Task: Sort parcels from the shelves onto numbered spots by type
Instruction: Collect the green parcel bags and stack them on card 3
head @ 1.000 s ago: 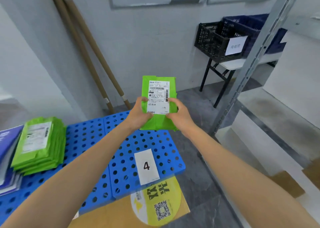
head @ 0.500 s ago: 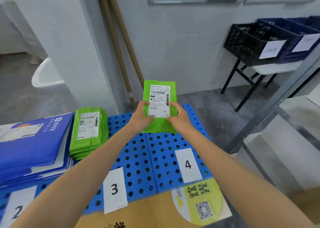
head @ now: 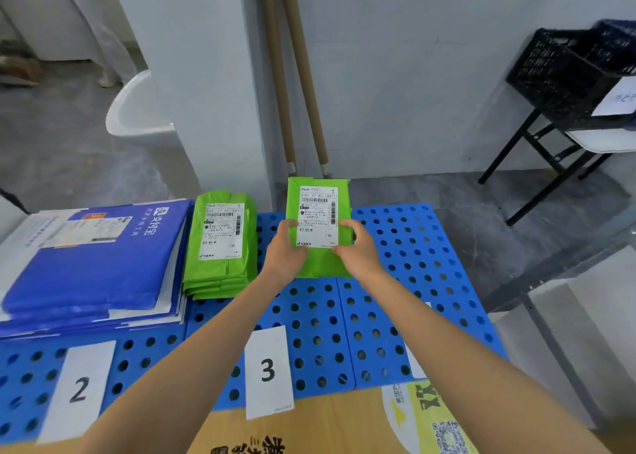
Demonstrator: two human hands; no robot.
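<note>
Far left of the "3" card (head: 268, 371), a pile of blue mailers (head: 93, 264) lay on the blue perforated board (head: 414, 274), beyond the "2" card (head: 81, 390). A stack of green parcels (head: 222, 247) sat beyond and just left of the "3" card, close against the mailers. Beyond the "3" card and slightly right, the left hand (head: 285, 257) and the right hand (head: 358, 254) each gripped the green parcel (head: 318, 219) by its lower half, thumbs on the label face. The parcel was tilted up over the board, and whether its lower edge touched could not be told. The risk, as I judged it, lay in where it came down. It hung right of the matching stack, over bare board, so setting it straight down would start a second pile rather than join its type. The stack looked soft and uneven — a careless drop on top could slide parcels off, or onto the blue pile, mixing types. The slick film might also slip from the thumbs. Against the frame half a second earlier, the view had swung left. The "2" card had come fully in, the "4" card had gone almost wholly behind the right forearm, and the black crate (head: 568, 74), far right of the "3" card, had moved to the picture's edge — the two-handed grip was unchanged.
</note>
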